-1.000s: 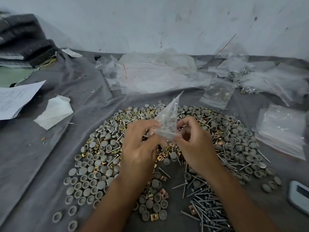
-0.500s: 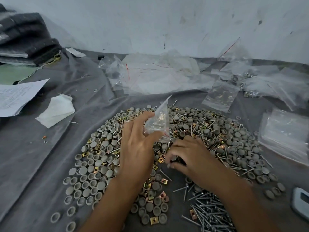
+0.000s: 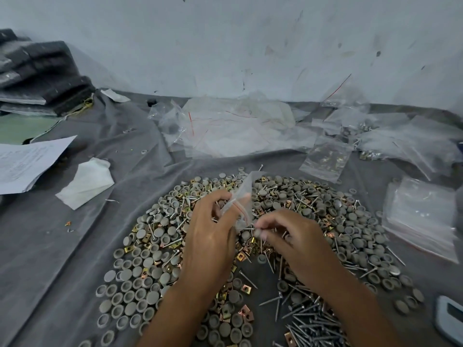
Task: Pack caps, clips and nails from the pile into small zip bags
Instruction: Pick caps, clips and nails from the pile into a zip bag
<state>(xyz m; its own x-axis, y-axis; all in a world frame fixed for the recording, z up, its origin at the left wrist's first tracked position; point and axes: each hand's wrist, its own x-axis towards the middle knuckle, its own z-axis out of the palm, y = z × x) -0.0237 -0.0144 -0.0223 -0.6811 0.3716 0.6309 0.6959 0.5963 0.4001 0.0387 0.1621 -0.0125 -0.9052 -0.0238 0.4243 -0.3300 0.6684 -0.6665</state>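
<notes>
1. The left hand (image 3: pixel 213 244) pinches a small clear zip bag (image 3: pixel 239 201), crinkled film with a red seal line, above the pile (image 3: pixel 325 221).
2. The right hand (image 3: pixel 293 236) pinches a small grey cap at its curled fingers (image 3: pixel 260 232), just beside the bag's mouth.
3. Round grey caps (image 3: pixel 130 294), brassy square clips (image 3: pixel 245 288) and slim steel nails (image 3: pixel 308 319) cover the grey cloth worktop (image 3: pixel 50 259).

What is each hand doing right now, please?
Left hand: holds the small zip bag between fingers and thumb.
Right hand: fingertips pinch small parts at the bag's mouth, apparently a cap.
</notes>
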